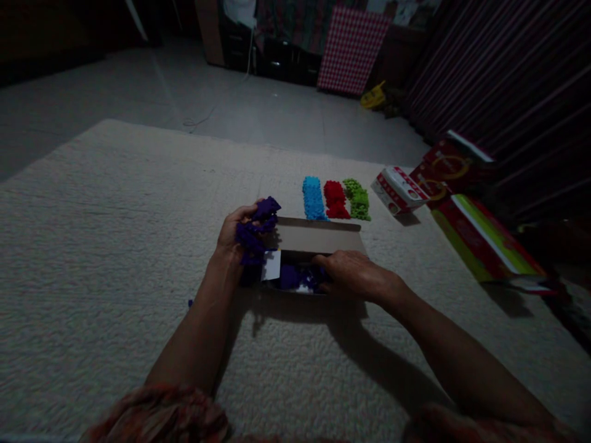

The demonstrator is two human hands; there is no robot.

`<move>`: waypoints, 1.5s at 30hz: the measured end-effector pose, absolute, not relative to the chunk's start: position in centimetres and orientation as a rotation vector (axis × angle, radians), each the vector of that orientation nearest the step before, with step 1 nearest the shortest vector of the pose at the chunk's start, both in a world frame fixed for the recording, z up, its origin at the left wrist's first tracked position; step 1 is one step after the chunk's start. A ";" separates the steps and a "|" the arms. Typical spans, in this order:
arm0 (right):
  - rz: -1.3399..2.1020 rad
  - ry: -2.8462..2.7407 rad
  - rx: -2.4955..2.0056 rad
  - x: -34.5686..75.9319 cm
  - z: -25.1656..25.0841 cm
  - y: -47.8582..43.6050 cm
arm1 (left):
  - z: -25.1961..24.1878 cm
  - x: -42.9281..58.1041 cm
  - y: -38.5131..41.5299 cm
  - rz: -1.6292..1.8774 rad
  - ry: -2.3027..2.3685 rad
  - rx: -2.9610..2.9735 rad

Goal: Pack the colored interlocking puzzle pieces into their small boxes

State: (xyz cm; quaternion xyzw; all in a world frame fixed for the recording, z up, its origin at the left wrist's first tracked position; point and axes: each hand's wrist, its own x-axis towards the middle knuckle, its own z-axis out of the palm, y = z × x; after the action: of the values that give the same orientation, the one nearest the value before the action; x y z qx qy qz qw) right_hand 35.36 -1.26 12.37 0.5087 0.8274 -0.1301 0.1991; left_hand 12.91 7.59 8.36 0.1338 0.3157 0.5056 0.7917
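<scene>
A cardboard box (318,237) lies in front of me with its long flap raised. Inside it are purple interlocking pieces (290,277). My left hand (231,234) is closed around a clump of purple interlocking toy pieces (253,241) at the box's left end. A small white flap or card (271,266) sticks up beside that clump. My right hand (353,274) reaches over the right end of the box, thumb and fingers bent among the purple pieces. Whatever lies between those fingertips is too dark to make out.
Beyond the box lie blue (314,198), red (336,199) and green (357,200) rows of interlocking pieces. A white-and-red carton (399,189) and larger red-green boxes (494,243) stand to the right. One small purple piece (191,303) rests on the cream quilted cover (115,246).
</scene>
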 end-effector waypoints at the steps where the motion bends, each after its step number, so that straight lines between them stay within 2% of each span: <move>1: -0.351 2.295 1.427 35.5 12.4 -1.2 | 8.3 12.9 7.6 1.088 0.677 0.290; 15: -0.204 2.272 1.551 35.9 11.6 -1.4 | 8.9 13.0 7.3 1.080 0.685 0.288; 23: -0.026 2.478 1.642 36.5 13.2 -2.7 | 8.6 12.9 7.5 1.093 0.674 0.281; 32: -0.408 2.971 1.625 35.5 11.5 -3.5 | 8.9 12.8 7.5 1.119 0.726 0.310; 39: 0.016 3.226 1.420 34.8 9.7 -4.3 | 8.3 12.8 7.6 1.121 0.709 0.314; 45: 0.062 3.196 1.454 32.8 7.9 -4.2 | 8.3 12.9 7.5 1.100 0.695 0.329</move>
State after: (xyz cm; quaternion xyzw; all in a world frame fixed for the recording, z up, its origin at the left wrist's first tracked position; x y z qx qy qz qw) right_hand 32.82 -4.16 7.91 0.4070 0.8946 0.0175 -0.1839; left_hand 12.87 7.53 8.33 0.1526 0.3220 0.5097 0.7831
